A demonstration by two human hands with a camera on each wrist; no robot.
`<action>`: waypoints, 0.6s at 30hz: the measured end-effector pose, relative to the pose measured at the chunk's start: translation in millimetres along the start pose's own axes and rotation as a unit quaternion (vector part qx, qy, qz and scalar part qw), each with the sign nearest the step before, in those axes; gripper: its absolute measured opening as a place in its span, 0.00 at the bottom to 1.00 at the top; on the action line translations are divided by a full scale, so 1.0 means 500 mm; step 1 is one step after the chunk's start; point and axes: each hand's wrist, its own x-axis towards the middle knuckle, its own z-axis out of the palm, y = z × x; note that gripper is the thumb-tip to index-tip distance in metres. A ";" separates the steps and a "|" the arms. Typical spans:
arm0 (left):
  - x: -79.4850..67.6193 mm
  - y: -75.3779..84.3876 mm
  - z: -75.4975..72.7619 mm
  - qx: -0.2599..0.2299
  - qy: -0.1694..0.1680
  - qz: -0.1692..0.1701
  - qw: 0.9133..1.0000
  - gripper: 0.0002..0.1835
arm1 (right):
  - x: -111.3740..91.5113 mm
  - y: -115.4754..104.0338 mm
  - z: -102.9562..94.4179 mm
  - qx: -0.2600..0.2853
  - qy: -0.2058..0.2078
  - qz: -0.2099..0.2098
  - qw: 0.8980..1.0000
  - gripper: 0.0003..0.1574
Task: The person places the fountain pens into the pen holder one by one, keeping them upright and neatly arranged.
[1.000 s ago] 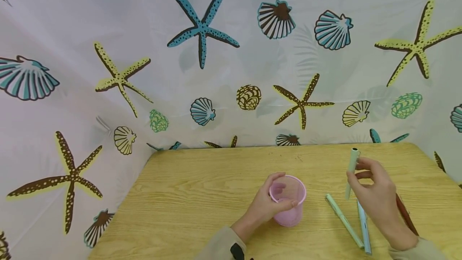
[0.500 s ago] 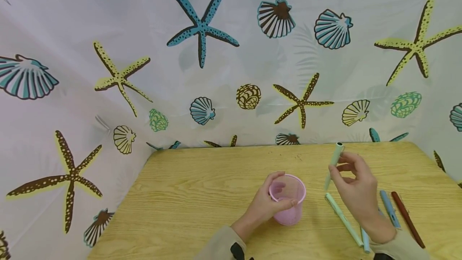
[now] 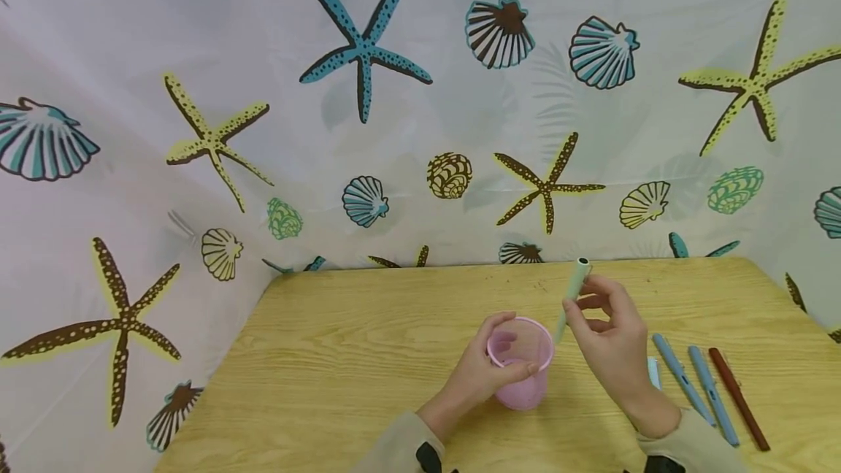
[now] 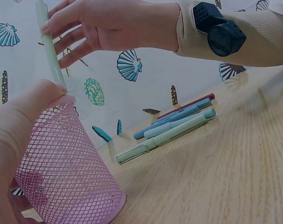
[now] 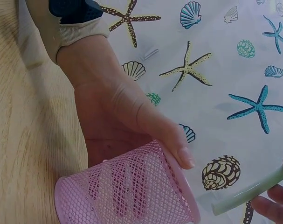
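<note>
A pink mesh pen holder (image 3: 522, 389) stands on the wooden table, its round mouth facing up. My left hand (image 3: 482, 367) grips it from the left, with the thumb at the near side of the rim. My right hand (image 3: 611, 341) pinches a pale green pen (image 3: 574, 287) between thumb and fingertips. The pen is held nearly upright in the air, just right of the holder, its lower end close to the rim. In the left wrist view the pen (image 4: 50, 51) overlaps the left thumb. Through the mesh (image 5: 127, 186) the left fingers show behind the holder in the right wrist view.
Right of the holder lie two blue pens (image 3: 712, 393) and a dark red pen (image 3: 739, 396). A light blue pen (image 3: 653, 372) is partly hidden by the right arm. Another pale green pen (image 4: 164, 136) lies beside them. A shell-and-starfish curtain (image 3: 407, 115) hangs behind the table (image 3: 342, 356).
My right hand has carried the pale green pen leftward toward the pen holder, uncovering the blue and dark red pens. My left hand and the holder have stayed in place.
</note>
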 end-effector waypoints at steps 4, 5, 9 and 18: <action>0.001 -0.001 -0.002 -0.003 -0.004 0.009 1.000 0.40 | 0.007 -0.030 0.014 0.006 -0.006 -0.013 1.000 0.25; 0.001 -0.003 -0.002 -0.005 -0.006 0.009 1.000 0.40 | 0.007 -0.033 0.017 0.008 -0.009 -0.015 1.000 0.25; 0.002 -0.007 -0.001 -0.013 -0.009 0.006 1.000 0.40 | -0.001 -0.028 0.025 0.018 -0.025 -0.019 0.999 0.25; -0.007 0.014 -0.004 -0.022 -0.015 0.009 1.000 0.39 | -0.028 0.000 0.041 0.017 -0.058 -0.042 0.997 0.27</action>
